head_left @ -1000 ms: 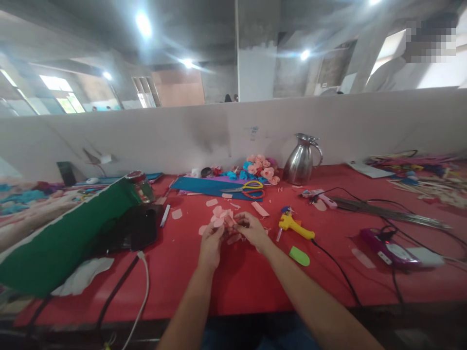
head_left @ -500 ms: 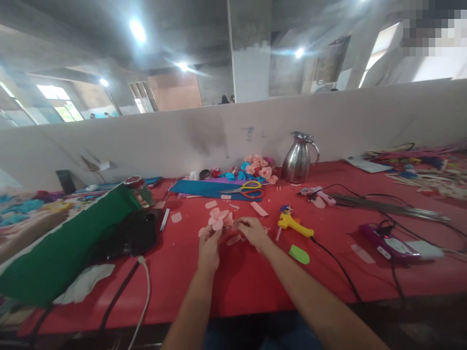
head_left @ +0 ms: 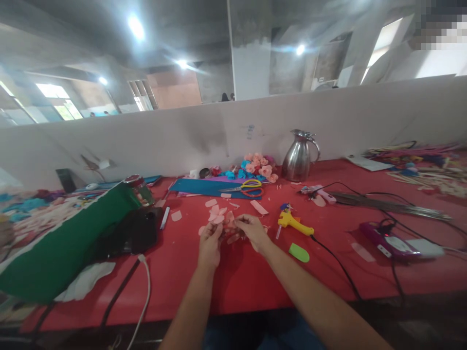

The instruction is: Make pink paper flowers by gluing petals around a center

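Note:
Over the red table, my left hand [head_left: 209,245] is closed around the base of a pink paper flower [head_left: 217,214]. My right hand [head_left: 253,231] is close beside it, thumb and fingers pinched at a pink petal [head_left: 230,218] on the flower's right side. Whether that petal is joined to the flower I cannot tell. Loose pink petal pieces lie around, among them a strip [head_left: 259,207] and a rounded piece [head_left: 176,216]. A yellow glue gun [head_left: 296,223] rests to the right of my right hand, near a green paper piece [head_left: 299,252].
Scissors [head_left: 251,187] lie on blue sheets [head_left: 197,186] behind my hands. Finished paper flowers [head_left: 260,167] and a steel jug [head_left: 297,158] stand by the low wall. At right lies a purple power strip [head_left: 388,241] with cords; at left, a green sheet [head_left: 73,243] and dark phone-like slab [head_left: 140,232].
The flower has tilted, and its blossom sits slightly higher. My right fingers have shifted a little left to the petal beside it, and the two hands are closer together.

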